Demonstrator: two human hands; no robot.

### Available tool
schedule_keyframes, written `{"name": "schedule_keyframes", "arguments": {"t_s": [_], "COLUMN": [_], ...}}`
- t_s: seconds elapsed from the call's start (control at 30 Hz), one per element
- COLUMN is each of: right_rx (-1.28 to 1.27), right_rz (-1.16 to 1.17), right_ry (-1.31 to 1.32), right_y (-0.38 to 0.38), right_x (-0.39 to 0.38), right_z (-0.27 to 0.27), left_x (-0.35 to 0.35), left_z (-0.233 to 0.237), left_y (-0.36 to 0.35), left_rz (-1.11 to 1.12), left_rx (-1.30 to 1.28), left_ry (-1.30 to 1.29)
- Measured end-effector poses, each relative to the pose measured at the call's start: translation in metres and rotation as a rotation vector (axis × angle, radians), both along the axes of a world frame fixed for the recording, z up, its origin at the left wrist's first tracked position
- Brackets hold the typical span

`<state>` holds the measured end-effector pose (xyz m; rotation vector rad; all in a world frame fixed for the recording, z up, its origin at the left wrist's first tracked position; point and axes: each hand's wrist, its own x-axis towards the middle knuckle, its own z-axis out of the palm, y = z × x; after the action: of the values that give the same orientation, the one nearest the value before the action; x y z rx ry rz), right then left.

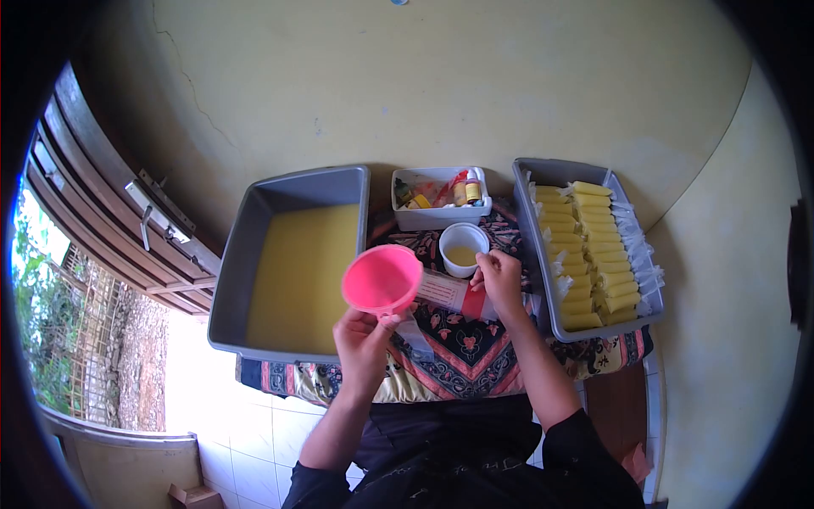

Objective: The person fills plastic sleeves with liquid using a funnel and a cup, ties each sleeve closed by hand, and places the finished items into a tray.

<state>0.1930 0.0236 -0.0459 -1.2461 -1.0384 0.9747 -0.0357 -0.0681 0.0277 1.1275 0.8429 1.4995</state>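
Observation:
My left hand (363,343) grips a pink funnel (381,280) at its near edge, its wide mouth facing up toward me. The funnel's lower end is hidden. Clear plastic (413,338) lies just below it, to the right of my fingers. With closed fingers, my right hand (498,280) holds the right side of a white plastic cup (464,236). Some pale yellow liquid shows inside the cup. Beside my right hand, a red and white printed packet (449,293) lies on the patterned cloth (466,343).
At left stands a large grey tub (233,288) of yellow liquid. At right, a grey tray (543,297) holds rows of filled yellow plastic tubes (606,254). A white box (437,219) with small bottles sits behind the cup. A wooden door (127,199) is at far left.

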Motion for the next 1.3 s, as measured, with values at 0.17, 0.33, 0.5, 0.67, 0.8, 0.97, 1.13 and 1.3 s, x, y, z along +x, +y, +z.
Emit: {"name": "schedule_keyframes", "arguments": {"t_s": [0.17, 0.33, 0.5, 0.67, 0.8, 0.97, 1.13, 1.3], "right_rx": [0.023, 0.145, 0.252, 0.279, 0.302, 0.335, 0.349, 0.382], "right_rz": [0.075, 0.192, 0.353, 0.495, 0.57, 0.606, 0.598, 0.569], "right_ry": [0.042, 0.077, 0.193, 0.19, 0.201, 0.207, 0.178, 0.143], "right_y": [0.009, 0.01, 0.013, 0.022, 0.03, 0.039, 0.046, 0.05], "right_x": [-0.018, -0.054, -0.101, -0.143, -0.167, -0.177, -0.179, -0.177], "right_z": [0.023, 0.075, 0.128, 0.163, 0.176, 0.178, 0.175, 0.176], "left_x": [-0.037, -0.075, -0.107, -0.128, -0.141, -0.138, -0.119, -0.11], "left_z": [0.026, 0.088, 0.125, 0.107, 0.134, 0.111, 0.074, 0.057], "left_y": [-0.001, 0.002, 0.008, 0.027, 0.037, 0.036, 0.03, 0.026], "left_rz": [0.187, 0.301, 0.441, 0.429, 0.471, 0.45, 0.38, 0.331], "left_rx": [0.111, 0.343, 0.329, 0.3, 0.427, 0.343, 0.15, 0.079], "left_ry": [-0.006, 0.053, 0.018, -0.038, -0.049, 0.104, 0.082, 0.09]}}
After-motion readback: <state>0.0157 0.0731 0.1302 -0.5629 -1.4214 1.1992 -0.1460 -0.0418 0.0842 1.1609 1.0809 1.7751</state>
